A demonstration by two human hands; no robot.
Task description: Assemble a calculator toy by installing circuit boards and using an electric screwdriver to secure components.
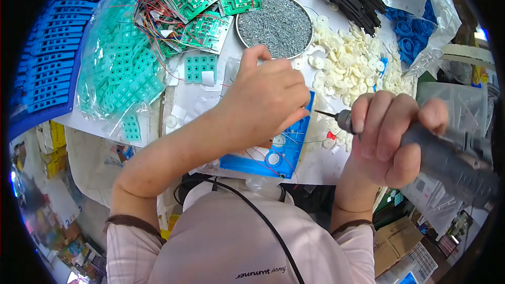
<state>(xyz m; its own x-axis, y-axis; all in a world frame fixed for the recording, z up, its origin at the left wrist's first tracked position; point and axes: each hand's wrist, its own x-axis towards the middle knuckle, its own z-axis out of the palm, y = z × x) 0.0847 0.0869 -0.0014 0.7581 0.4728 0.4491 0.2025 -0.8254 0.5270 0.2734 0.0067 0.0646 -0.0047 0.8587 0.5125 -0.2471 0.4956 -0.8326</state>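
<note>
The right hand is wrapped tight around a grey electric screwdriver, its bit pointing left toward the left hand. That left hand has its fingers curled together, resting on a blue plastic housing; whether it pinches anything cannot be told. The housing lies under and just below that hand, thin wires crossing it. Beyond the left hand sits a round tin of screws. Past the right hand spreads a heap of cream plastic rings; further left, green circuit boards.
</note>
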